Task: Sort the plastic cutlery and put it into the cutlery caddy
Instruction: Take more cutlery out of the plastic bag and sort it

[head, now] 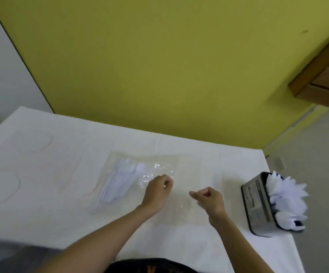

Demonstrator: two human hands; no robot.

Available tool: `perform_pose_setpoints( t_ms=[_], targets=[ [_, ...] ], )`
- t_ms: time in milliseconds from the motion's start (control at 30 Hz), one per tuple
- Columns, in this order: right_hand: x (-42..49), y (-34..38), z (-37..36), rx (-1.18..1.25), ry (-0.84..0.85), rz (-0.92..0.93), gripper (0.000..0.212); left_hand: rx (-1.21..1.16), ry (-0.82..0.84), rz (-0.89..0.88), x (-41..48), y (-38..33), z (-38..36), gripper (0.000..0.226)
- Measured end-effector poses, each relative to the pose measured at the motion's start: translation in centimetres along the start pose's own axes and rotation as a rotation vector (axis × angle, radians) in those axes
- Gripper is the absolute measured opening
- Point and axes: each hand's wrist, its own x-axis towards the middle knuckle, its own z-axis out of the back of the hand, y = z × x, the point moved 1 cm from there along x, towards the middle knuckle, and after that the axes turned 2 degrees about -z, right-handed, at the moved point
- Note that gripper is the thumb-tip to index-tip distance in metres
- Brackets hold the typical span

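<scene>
A clear plastic bag (pixel 159 160) lies flat on the white table (pixel 51 174), with a bunch of white plastic cutlery (pixel 120 180) inside its left end. My left hand (pixel 156 192) pinches the crinkled film near the bag's middle, just right of the cutlery. My right hand (pixel 209 200) hovers at the bag's right edge with its fingers curled and thumb pointing left, and seems to pinch the thin film there. The grey metal cutlery caddy (pixel 256 205) stands near the table's right edge, holding several white plastic pieces (pixel 286 194) that stick out to the right.
A yellow wall (pixel 159 66) rises right behind the table's far edge. A wooden shelf unit (pixel 321 75) hangs at the upper right. Grey floor shows past the table's right edge, close to the caddy.
</scene>
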Motion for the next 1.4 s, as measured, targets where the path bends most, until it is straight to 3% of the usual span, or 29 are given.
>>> perform_pose_setpoints(
  t_ms=[100, 200, 300, 433, 633, 833, 967, 1133, 1400],
  targets=[
    [-0.4, 0.8, 1.2, -0.035, 0.154, 0.104, 0.039, -0.173, 0.038, 0.035, 1.5, -5.4, -1.4, 0.026],
    [-0.4, 1.0, 1.6, -0.057, 0.228, 0.143, 0.046, -0.135, 0.079, 0.146, 2.8, -7.5, -2.6, 0.027],
    [-0.5, 0.9, 1.9, -0.039, 0.294, 0.146, 0.049, -0.169, 0.092, 0.254, 3.3, -7.5, -3.0, 0.015],
    [-0.2, 1.1, 2.1, -0.016, 0.399, 0.165, 0.051, -0.223, 0.088, 0.299, 3.1, -7.3, -3.1, 0.032],
    [-0.2, 1.8, 1.8, 0.080, 0.421, 0.154, 0.044, -0.353, 0.063, 0.385, 3.4, -6.9, -2.9, 0.015],
    [-0.3, 3.5, 0.9, 0.232, 0.242, 0.019, 0.023, -0.554, 0.043, 0.404, 3.4, -6.6, -3.3, 0.009],
    [-0.4, 3.8, -0.1, 0.028, 0.005, 0.069, 0.020, -0.552, 0.103, 0.456, 3.4, -6.7, -4.5, 0.024],
    [-1.3, 4.4, -1.3, -0.209, -0.081, 0.269, 0.028, -0.500, 0.083, 0.429, 3.5, -6.3, -5.9, 0.039],
    [-0.6, 4.9, -2.3, -0.391, -0.229, 0.285, 0.027, -0.765, 0.009, 0.462, 3.5, -6.7, -5.4, 0.034]
  ],
)
